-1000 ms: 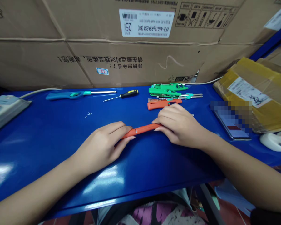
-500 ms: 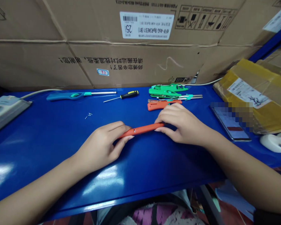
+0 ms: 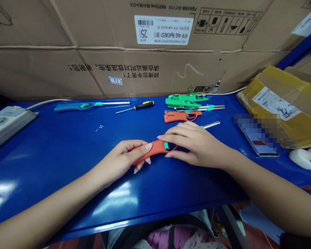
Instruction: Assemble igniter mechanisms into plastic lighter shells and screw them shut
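Note:
My left hand [image 3: 128, 152] grips the handle of an orange long-neck gas lighter [image 3: 159, 147], thumb on top and fingers beneath. At the trigger end, my right hand [image 3: 197, 141] closes round the lighter with fingers above and thumb below, partly hiding it. A turquoise trigger [image 3: 166, 145] shows in the opening of the handle, and the silver tube [image 3: 211, 125] sticks out beyond my right hand. Just behind lie an orange lighter half [image 3: 174, 117] and green lighter parts [image 3: 184, 101], partly opened up with metal tubes and thin wires.
A yellow-black screwdriver [image 3: 144, 104] and a blue lighter [image 3: 75, 106] lie at the back of the blue table [image 3: 67, 152]. Several small screws [image 3: 100, 127] are to the left. On the right are a phone [image 3: 259, 138], a taped parcel [image 3: 280, 107] and a white object [image 3: 304, 158]; a power strip [image 3: 10, 121] stands left.
The orange lighter has turned from its narrow edge to its broad side, showing the trigger and tube. My left thumb has moved on top of the handle.

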Available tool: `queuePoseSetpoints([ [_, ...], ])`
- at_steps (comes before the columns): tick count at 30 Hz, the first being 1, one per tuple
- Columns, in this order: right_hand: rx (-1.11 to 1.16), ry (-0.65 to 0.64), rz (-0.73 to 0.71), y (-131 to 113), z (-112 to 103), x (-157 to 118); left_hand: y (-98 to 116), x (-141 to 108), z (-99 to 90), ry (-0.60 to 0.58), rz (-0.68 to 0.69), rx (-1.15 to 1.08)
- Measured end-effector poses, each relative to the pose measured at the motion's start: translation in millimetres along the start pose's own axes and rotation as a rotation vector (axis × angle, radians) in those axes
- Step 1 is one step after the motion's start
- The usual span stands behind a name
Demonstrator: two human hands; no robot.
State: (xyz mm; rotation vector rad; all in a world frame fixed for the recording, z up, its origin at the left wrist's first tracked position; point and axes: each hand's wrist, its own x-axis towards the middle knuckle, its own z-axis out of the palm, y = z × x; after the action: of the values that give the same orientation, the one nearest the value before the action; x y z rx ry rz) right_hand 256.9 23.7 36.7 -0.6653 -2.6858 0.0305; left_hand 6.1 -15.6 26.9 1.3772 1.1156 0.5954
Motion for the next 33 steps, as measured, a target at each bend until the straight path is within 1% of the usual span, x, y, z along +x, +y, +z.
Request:
queuePoseSetpoints([
  [1,-0.014,-0.005,-0.032,-1,1,0,0,1,2.0,-0.015,-0.057,-0.102],
  [3,-0.046,0.008,-0.062,-2,3,0,2,2,5.5,-0.017,-0.111,-0.216],
  [4,-0.049,0.018,-0.061,-3,4,0,2,2,6.5,-0.011,-0.105,-0.227],
  [5,-0.032,0.03,-0.047,-3,4,-1,2,2,6.6,0.003,-0.065,-0.2],
  [6,0.0,0.047,-0.019,-2,5,-1,2,1,5.9,0.029,0.013,-0.129],
  [7,0.039,0.063,0.016,-2,5,-2,1,1,4.2,0.066,0.12,-0.011],
  [9,0.107,0.087,0.075,0,5,-3,-2,-1,-0.8,0.153,0.362,0.322],
  [10,0.126,0.096,0.091,1,6,-4,-4,-2,-3.6,0.184,0.462,0.483],
  [12,0.149,0.1,0.098,2,6,-5,-7,-3,-8.0,0.204,0.589,0.682],
  [14,0.176,0.099,0.098,2,6,-5,-9,-5,-10.0,0.184,0.638,0.728],
  [18,0.241,0.067,0.113,-1,3,-3,-7,-7,-9.0,0.153,0.652,0.719],
  [24,0.234,-0.018,0.128,-9,2,-1,-5,-10,-4.1,0.123,0.647,0.697],
  [27,0.253,-0.019,0.164,-12,3,-1,-6,-10,-2.6,0.121,0.624,0.688],
  [30,0.259,-0.05,0.181,-9,0,-2,-5,-8,-4.6,0.11,0.599,0.677],
  [33,0.236,-0.125,0.184,2,-4,-3,-1,-7,-10.5,0.092,0.554,0.672],
])
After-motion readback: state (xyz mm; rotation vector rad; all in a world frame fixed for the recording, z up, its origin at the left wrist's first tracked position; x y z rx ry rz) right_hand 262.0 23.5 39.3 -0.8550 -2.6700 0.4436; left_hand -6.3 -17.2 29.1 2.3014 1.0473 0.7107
